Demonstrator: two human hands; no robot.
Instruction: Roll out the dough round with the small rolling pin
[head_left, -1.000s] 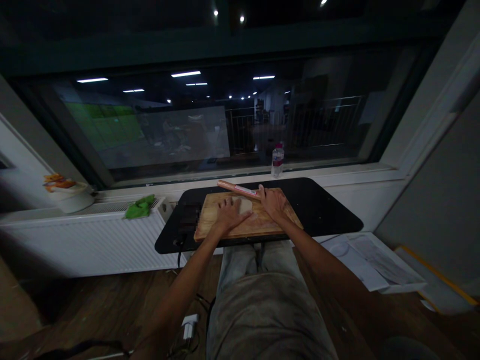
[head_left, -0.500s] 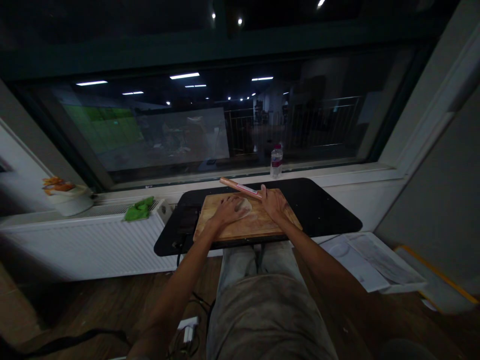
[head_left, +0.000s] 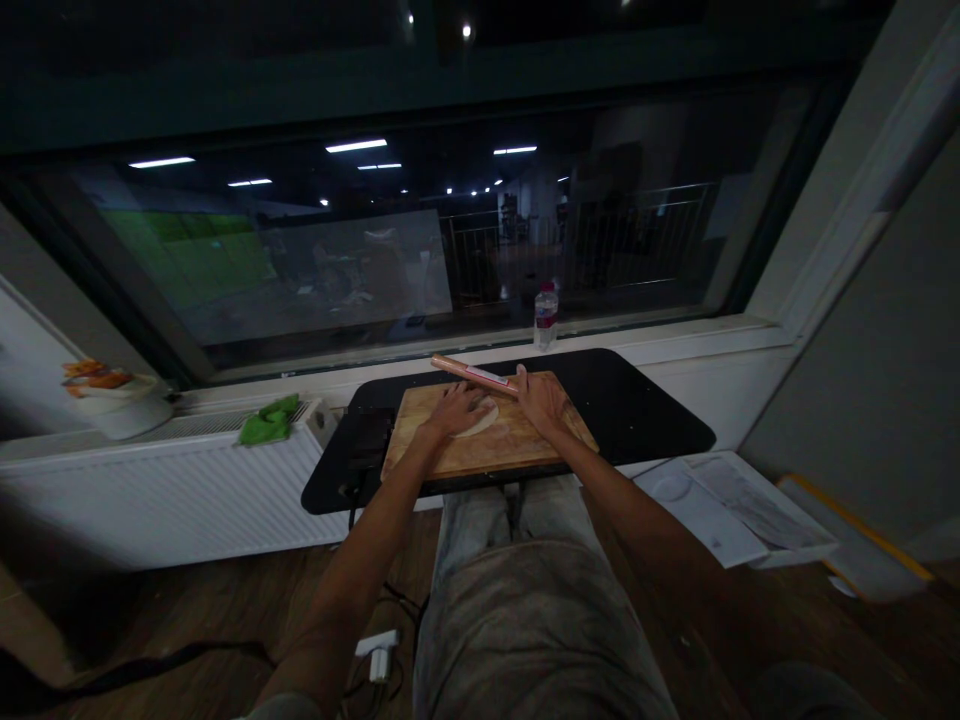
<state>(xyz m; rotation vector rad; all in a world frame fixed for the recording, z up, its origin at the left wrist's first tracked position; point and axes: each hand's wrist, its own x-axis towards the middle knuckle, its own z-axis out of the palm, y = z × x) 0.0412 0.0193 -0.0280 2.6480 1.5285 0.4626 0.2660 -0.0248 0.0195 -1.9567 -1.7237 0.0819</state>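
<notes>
A wooden cutting board (head_left: 491,456) lies on a black tabletop (head_left: 637,405). On it is a flat, pale round piece of dough (head_left: 484,421), partly hidden by my left hand (head_left: 453,408), whose fingers are stretched over its left and upper part. My right hand (head_left: 541,402) is closed around the right end of a wooden rolling pin (head_left: 472,373) bearing a red and white label. The pin slants up to the left, beyond the dough, with its free end over the board's far edge. My right palm hides the grasped end.
On the windowsill stands a water bottle (head_left: 546,316). A green cloth (head_left: 268,420) and a white pot (head_left: 120,405) rest on the radiator (head_left: 187,500) at left. A dark box-like object (head_left: 370,432) sits left of the board. An open white box (head_left: 739,505) is low at right.
My left hand has shifted slightly toward the far left over the dough, baring more of its near side. My right hand still holds the rolling pin. The whole view has shifted a little.
</notes>
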